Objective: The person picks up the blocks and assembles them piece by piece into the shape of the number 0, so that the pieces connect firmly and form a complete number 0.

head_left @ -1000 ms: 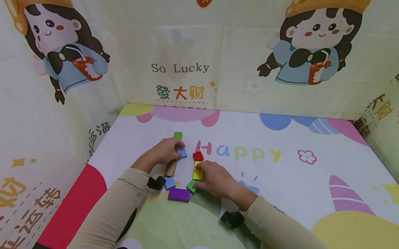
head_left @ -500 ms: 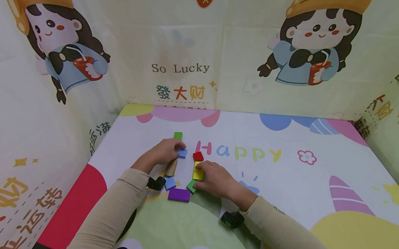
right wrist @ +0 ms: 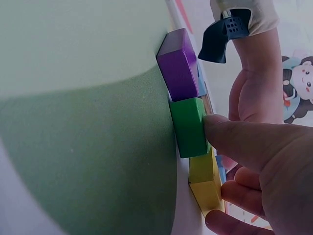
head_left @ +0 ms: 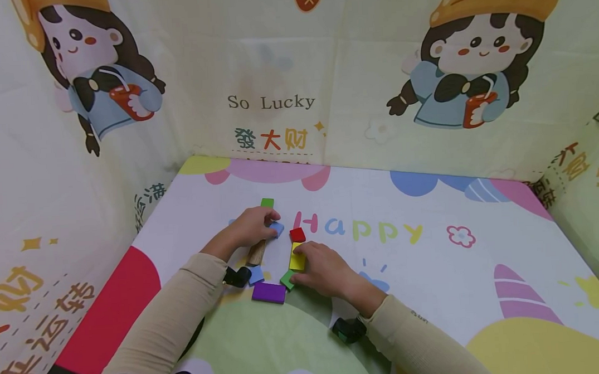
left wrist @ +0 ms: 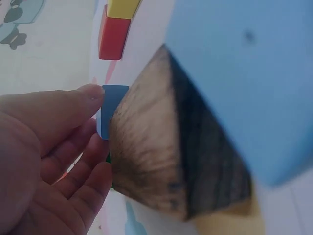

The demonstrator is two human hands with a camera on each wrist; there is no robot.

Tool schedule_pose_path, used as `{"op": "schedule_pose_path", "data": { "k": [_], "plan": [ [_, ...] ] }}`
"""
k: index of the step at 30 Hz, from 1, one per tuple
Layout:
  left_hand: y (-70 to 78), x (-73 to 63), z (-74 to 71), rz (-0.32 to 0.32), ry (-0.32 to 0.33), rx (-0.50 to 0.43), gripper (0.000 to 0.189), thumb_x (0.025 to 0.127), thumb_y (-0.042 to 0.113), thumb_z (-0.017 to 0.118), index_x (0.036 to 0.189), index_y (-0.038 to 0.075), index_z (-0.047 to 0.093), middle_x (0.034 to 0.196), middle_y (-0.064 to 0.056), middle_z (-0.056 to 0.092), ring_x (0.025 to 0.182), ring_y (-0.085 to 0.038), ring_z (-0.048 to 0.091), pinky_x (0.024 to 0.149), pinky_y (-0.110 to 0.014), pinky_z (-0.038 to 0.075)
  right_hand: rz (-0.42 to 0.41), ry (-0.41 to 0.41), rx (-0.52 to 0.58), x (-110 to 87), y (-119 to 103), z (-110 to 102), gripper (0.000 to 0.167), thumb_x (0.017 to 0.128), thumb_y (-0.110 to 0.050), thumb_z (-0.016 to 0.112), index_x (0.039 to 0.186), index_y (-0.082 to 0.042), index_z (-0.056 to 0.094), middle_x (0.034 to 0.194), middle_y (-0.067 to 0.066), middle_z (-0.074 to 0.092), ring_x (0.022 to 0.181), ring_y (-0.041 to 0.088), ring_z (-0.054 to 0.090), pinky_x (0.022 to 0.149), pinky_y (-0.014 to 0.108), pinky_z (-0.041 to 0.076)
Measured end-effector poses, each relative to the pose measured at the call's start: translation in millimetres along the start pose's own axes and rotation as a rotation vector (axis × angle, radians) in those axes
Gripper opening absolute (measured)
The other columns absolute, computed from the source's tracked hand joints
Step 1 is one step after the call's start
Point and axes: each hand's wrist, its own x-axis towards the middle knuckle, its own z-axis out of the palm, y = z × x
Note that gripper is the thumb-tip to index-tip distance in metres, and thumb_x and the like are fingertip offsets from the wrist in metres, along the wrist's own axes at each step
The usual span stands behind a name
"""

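Observation:
My left hand (head_left: 253,227) pinches a small blue block (head_left: 277,228) between thumb and fingers; the left wrist view shows the thumb on one face of this blue block (left wrist: 115,105). My right hand (head_left: 328,269) touches the green block (head_left: 287,279) with its thumb, and its fingers rest against the yellow block (head_left: 296,258). A red block (head_left: 297,234) lies at the yellow one's far end. Under the left wrist is a brown wood-grain block (head_left: 255,253). A second blue block (head_left: 255,275) and a purple block (head_left: 268,293) close the near side.
Another green block (head_left: 267,203) lies beyond the left hand, partly hidden by it. The blocks form a rough loop on the printed tabletop cloth (head_left: 413,271). Printed cloth walls (head_left: 356,95) stand behind and at both sides.
My left hand has shifted slightly to the right, and the blue block in it has moved right and turned a little. The right hand has stayed in place.

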Motion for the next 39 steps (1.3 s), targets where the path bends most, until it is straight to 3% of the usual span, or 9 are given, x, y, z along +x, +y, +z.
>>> {"op": "schedule_pose_path", "data": {
  "k": [13,39],
  "plan": [
    [1.9,2.1,2.0,-0.020,0.007,0.030,0.034,0.092,0.015,0.072,0.124,0.004,0.065,0.107,-0.009,0.063,0.097,-0.024,0.056,0.091,-0.037,0.051,0.005,0.003,0.012,-0.9,-1.0,-0.5,0.056,0.084,-0.031,0.081,0.129,-0.003,0.061,0.128,0.012,0.061,0.118,0.028,0.056,0.101,0.043,0.047],
    [-8.0,-3.6,-6.5,0.009,-0.013,0.009,0.032,0.092,0.009,0.068,0.122,0.001,0.064,0.116,-0.013,0.065,0.106,-0.027,0.059,0.099,-0.042,0.048,-0.001,-0.004,0.012,-0.7,0.2,-0.3,0.056,0.084,-0.031,0.080,0.129,-0.003,0.061,0.128,0.012,0.061,0.119,0.028,0.055,0.101,0.043,0.046]
  ]
}}
